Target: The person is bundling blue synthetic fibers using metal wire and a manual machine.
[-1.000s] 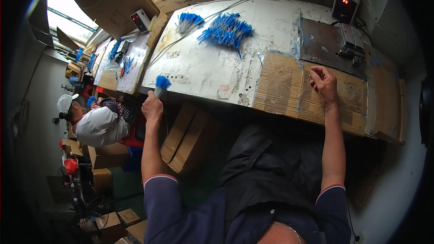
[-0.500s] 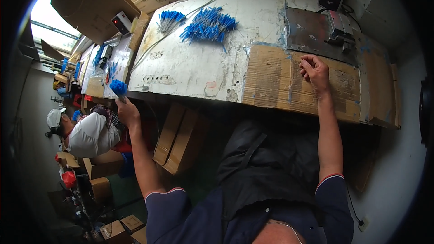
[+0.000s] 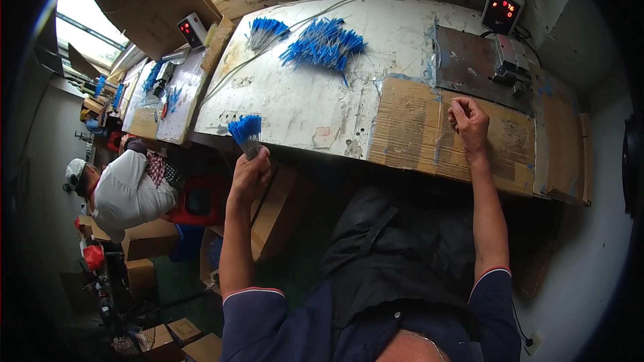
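My left hand point(image 3: 251, 173) is closed around a bundle of thin grey stems with blue tips point(image 3: 245, 130), held upright just off the front edge of the worktable point(image 3: 285, 104). Over the cardboard sheet point(image 3: 406, 121) at the right, my right hand point(image 3: 471, 122) has its fingers curled in; whatever may be between them is hidden. A large heap of similar blue-tipped stems point(image 3: 323, 45) lies toward the back of the table. To its left is a smaller fanned bunch point(image 3: 266, 32).
A dark metal plate point(image 3: 466, 60) with a small metal fixture point(image 3: 511, 60) lies behind the cardboard. A digital display box point(image 3: 502, 8) stands at the back right. A cable crosses the table. A co-worker point(image 3: 134, 188) sits at the left, near another bench point(image 3: 181, 104).
My left hand has moved right with the bundle, nearer the table's front edge. My right hand stays curled over the cardboard. The whole view has shifted slightly, and the display reads differently.
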### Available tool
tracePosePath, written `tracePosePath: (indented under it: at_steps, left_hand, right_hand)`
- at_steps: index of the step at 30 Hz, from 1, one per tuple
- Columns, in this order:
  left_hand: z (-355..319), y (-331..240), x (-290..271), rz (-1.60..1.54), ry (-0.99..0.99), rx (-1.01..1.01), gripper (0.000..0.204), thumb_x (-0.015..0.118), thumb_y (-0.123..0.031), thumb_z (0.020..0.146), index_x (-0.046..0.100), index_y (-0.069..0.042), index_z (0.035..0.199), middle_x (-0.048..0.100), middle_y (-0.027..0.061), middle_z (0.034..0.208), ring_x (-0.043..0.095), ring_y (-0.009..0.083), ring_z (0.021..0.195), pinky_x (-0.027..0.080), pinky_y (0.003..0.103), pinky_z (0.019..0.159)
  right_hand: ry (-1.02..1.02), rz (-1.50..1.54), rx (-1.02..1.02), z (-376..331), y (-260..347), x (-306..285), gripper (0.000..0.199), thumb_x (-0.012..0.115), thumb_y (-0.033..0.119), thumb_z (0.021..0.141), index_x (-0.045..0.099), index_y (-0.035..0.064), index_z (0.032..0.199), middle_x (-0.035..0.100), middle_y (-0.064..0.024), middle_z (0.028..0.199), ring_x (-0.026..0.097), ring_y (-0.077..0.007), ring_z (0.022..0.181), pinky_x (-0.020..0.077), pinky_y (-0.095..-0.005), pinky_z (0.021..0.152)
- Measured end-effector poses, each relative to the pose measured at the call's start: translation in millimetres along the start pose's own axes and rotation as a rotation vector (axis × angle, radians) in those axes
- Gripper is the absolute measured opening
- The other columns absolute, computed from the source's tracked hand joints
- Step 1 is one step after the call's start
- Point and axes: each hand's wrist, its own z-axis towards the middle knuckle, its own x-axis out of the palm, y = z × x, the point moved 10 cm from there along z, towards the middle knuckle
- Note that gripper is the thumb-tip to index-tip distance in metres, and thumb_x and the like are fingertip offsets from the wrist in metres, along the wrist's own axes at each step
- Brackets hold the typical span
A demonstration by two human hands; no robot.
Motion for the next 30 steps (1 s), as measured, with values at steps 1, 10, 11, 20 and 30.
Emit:
tracePosePath:
  at_steps: [1,10,11,20,30]
  left_hand:
    - [-4.3,8.9,17.3,-0.152,0.086,-0.009,0.023,0.066,-0.031,0.101,0.060,-0.009,0.100,0.040,-0.0045,0.066,0.039,0.0072,0.052,0.032,0.024,0.044]
    - [-60.4,42.7,210.8,-0.787,0.826,-0.319,0.027,0.047,-0.035,0.109,0.053,-0.010,0.103,0.043,-0.0009,0.065,0.050,0.0166,0.043,0.041,0.031,0.036]
    - [-65.5,51.3,223.1,-0.779,0.881,-0.368,0.027,0.048,-0.035,0.109,0.053,-0.009,0.102,0.044,-0.0007,0.064,0.051,0.0175,0.044,0.042,0.032,0.035]
    - [-94.3,83.0,263.0,-0.897,1.021,-0.562,0.029,0.046,-0.036,0.109,0.054,-0.008,0.103,0.047,0.0020,0.064,0.058,0.0248,0.047,0.049,0.037,0.038]
    - [-48.5,77.4,203.1,0.126,0.315,0.030,0.025,0.076,-0.022,0.093,0.063,-0.002,0.103,0.067,0.0042,0.082,0.065,0.0128,0.067,0.053,0.028,0.059]
  right_hand:
    - [-0.024,0.014,-0.018,-5.4,2.1,11.0,0.014,0.066,0.015,0.099,0.070,0.0019,0.102,0.068,-0.0015,0.085,0.061,-0.0056,0.067,0.0471,-0.0201,0.056]
    - [0.756,0.798,0.459,-118.2,44.6,213.4,0.066,0.076,0.028,0.091,0.048,-0.0034,0.142,0.068,-0.0157,0.118,0.069,-0.0209,0.102,0.0569,-0.0334,0.089]
    - [0.812,0.998,0.460,-122.8,53.0,220.0,0.074,0.078,0.028,0.090,0.043,-0.0004,0.149,0.066,-0.0167,0.121,0.069,-0.0228,0.106,0.0567,-0.0359,0.092]
    - [0.780,0.896,0.628,-139.4,50.2,207.8,0.060,0.076,0.003,0.086,0.048,-0.0012,0.139,0.066,-0.0132,0.104,0.073,-0.0256,0.092,0.0618,-0.0394,0.085]
    - [0.448,0.559,0.523,-132.0,36.3,195.9,0.043,0.073,-0.001,0.088,0.055,0.0005,0.127,0.071,-0.0103,0.090,0.073,-0.0194,0.084,0.0618,-0.0331,0.077]
